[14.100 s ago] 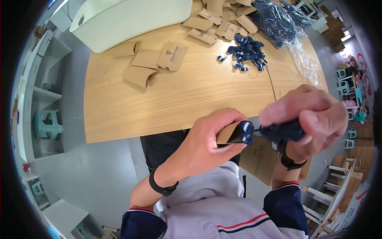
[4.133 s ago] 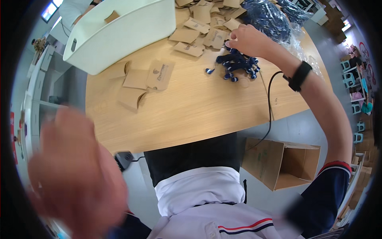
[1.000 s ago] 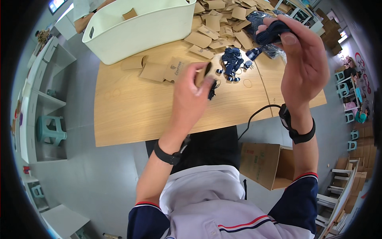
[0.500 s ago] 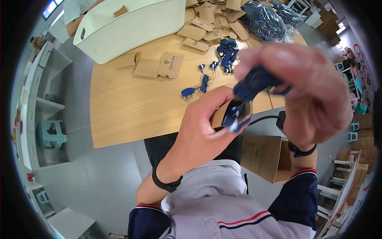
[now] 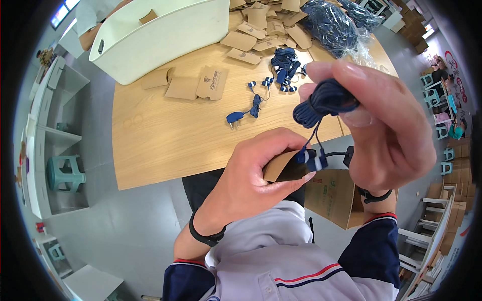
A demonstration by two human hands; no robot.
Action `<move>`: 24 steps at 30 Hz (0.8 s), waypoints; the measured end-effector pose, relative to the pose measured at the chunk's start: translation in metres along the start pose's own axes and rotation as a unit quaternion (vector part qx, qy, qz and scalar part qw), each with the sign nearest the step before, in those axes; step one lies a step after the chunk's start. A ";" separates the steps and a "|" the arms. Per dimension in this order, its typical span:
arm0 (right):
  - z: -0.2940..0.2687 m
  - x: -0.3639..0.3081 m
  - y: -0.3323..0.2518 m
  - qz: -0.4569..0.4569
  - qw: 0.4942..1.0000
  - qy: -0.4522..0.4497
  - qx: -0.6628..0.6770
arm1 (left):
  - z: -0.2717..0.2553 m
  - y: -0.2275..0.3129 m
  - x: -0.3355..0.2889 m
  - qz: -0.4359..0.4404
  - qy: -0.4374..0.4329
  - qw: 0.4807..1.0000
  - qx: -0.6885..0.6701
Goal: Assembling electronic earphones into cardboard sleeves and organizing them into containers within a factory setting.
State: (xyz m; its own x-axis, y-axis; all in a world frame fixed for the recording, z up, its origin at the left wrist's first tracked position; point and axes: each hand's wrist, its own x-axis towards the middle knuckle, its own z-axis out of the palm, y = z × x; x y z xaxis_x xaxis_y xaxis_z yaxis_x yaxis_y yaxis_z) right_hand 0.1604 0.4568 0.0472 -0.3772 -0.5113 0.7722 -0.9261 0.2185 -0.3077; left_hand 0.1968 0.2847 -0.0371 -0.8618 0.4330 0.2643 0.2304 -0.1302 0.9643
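The coil of dark blue earphone cord (image 5: 324, 103) is right of centre in the frame, pinched between the thumb and fingers of the right hand (image 5: 386, 125), which is closed on it. From the coil two thin strands hang down to a pair of blue-and-white earbuds (image 5: 316, 161) at the mouth of a small cardboard box (image 5: 277, 166). Whether either bud is inside or only in front cannot be told. The left hand (image 5: 258, 168) is curled around this box, its open end facing right.

If the coil came down off-line, the buds could snag on the cardboard edge; too hard a squeeze from the left hand would probably narrow the mouth. A slack right-hand pinch might let the loops spring apart.

Beyond the hands, a loose pair of earphones (image 5: 255, 106) lies on the table (image 5: 165, 153), reaching up towards a heap of earphones (image 5: 285, 65); should its wire be caught there, a tug could drag others along. Flat brown boxes (image 5: 183, 87) lie left of these, with a bigger pile of boxes (image 5: 241, 41) at top centre, a white tub (image 5: 165, 47) upper left, and a plastic bag (image 5: 329, 30) upper right.
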 end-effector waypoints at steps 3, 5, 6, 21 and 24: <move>0.004 0.000 0.001 -0.014 1.000 0.010 -0.018 | 0.000 0.002 0.001 -0.014 -0.018 1.000 -0.004; 0.006 0.000 -0.001 -0.021 1.000 0.013 -0.001 | -0.002 0.005 -0.001 -0.018 -0.025 0.999 0.014; 0.007 -0.002 -0.006 -0.007 1.000 0.000 0.004 | -0.003 0.006 -0.004 -0.019 -0.024 0.999 0.021; 0.027 -0.009 0.043 -0.003 0.936 0.006 0.351 | 0.000 -0.003 -0.009 -0.072 -0.054 0.992 -0.094; 0.029 -0.005 0.035 -0.009 0.948 0.014 0.318 | 0.001 -0.006 -0.011 -0.049 -0.051 0.994 -0.088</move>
State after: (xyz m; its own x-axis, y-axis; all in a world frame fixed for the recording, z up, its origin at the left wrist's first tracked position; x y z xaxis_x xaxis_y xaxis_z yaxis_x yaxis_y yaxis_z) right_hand 0.1296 0.4426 0.0160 -0.3688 -0.4866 0.7920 -0.7554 -0.3396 -0.5604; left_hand 0.2051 0.2816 -0.0462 -0.8242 0.5378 0.1773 0.0573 -0.2322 0.9710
